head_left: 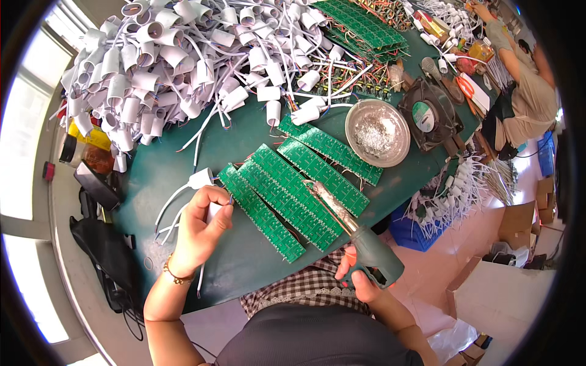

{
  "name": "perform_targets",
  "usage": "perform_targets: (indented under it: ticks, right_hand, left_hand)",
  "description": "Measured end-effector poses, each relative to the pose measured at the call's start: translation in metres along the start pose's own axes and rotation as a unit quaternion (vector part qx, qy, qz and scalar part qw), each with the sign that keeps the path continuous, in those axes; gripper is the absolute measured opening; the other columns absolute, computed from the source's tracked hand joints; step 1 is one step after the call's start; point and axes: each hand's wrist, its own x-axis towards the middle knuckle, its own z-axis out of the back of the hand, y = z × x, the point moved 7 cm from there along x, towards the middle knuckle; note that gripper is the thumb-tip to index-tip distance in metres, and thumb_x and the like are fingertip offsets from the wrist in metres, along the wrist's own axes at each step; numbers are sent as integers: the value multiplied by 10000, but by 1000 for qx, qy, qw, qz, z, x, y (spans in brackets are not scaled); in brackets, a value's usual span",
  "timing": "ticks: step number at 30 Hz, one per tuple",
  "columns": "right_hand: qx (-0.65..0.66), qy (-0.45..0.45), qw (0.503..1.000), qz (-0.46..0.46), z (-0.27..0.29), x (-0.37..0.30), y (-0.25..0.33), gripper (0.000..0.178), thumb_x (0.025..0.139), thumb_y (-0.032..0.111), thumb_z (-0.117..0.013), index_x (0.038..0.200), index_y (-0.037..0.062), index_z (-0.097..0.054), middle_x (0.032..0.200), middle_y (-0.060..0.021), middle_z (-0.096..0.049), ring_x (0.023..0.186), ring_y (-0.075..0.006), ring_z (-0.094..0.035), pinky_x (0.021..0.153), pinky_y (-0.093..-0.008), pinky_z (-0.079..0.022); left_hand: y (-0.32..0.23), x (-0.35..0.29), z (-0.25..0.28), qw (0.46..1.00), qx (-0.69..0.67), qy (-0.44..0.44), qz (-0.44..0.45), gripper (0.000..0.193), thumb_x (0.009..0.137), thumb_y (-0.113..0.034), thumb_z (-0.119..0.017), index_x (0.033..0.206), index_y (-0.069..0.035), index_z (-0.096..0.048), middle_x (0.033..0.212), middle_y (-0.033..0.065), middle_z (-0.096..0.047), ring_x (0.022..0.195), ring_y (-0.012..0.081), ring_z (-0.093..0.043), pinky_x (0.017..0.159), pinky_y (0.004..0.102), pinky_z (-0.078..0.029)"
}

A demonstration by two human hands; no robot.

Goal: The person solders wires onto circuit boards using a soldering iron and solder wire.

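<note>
My left hand [204,229] is closed on a white plastic cup-shaped cable end [213,211], pinched between thumb and fingers. A similar white cup [200,178] with a cable lies just beyond those fingers. My right hand [364,283] is wrapped round the dark green handle of a soldering gun [375,253]. Its long metal tip slants up and left over the green circuit boards [287,189], and I cannot tell whether it touches them. Another narrow circuit board [259,213] lies angled between my hands. Further right-hand strips fan out toward the metal bowl [378,133].
A big heap of white cups with cables [165,67] covers the far left of the green table [159,207]. Stacked circuit boards [366,30] lie at the back. A black fan [430,116] stands beside the bowl. A blue crate [418,229] sits right; another person [525,91] works far right.
</note>
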Motion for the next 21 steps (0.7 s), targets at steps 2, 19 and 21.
perform_targets:
  ticks: [2, 19, 21]
  right_hand:
    - [-98, 55, 994, -3, -12, 12, 1, 502, 906, 333, -621, 1295, 54, -473, 858, -116, -573, 727, -218, -595, 639, -363, -515]
    - [-86, 144, 982, -86, -65, 34, -16, 459, 933, 281, -628, 1310, 61, -485, 843, -120, -593, 752, -206, -620, 650, -349, -504]
    - [-95, 144, 980, -97, -64, 33, -19, 454, 931, 288, -631, 1302, 64, -494, 836, -118, -593, 753, -207, -619, 652, -352, -504]
  left_hand:
    - [-14, -2, -3, 939, 296, -44, -171, 213, 738, 22, -721, 893, -45, -591, 926, 94, -585, 780, 230, -573, 716, 324, -443]
    - [15, 7, 4, 921, 358, -62, -142, 92, 739, -16, -628, 822, -48, -604, 1129, 120, -556, 1078, 316, -434, 990, 441, -306]
    - [17, 7, 4, 915, 372, -66, -140, 104, 716, -10, -635, 809, -50, -609, 1140, 98, -558, 1073, 317, -437, 956, 446, -301]
